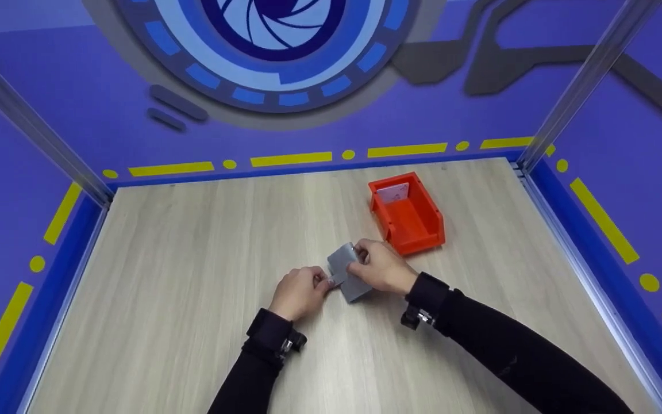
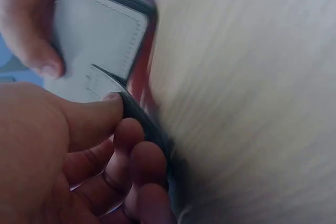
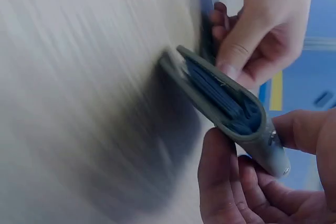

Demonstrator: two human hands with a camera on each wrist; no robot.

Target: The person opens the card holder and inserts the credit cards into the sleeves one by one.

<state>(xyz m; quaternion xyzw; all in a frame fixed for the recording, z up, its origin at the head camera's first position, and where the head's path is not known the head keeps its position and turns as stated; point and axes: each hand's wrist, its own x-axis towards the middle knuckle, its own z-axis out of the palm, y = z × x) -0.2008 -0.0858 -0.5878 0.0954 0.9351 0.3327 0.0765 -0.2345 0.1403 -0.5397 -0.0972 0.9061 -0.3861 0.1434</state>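
Observation:
A small grey wallet (image 1: 343, 261) with stitched edges is held between both hands just over the table. My left hand (image 1: 299, 292) pinches its closing strap (image 2: 103, 83) between thumb and fingers at the wallet's left side. The right hand (image 1: 387, 269) grips the wallet by its opposite edge, thumb on the upper face and fingers beneath. Edge-on in the right wrist view, the wallet (image 3: 223, 98) shows a folded cover with several bluish inner leaves. Small metal studs show on its spine.
Just beyond the right hand stands a red plastic bin (image 1: 431, 238) with a pale printed card (image 1: 393, 192) against its inner wall. The wood-grain table (image 1: 193, 276) is bordered by blue-purple panels (image 1: 49, 144) and metal posts.

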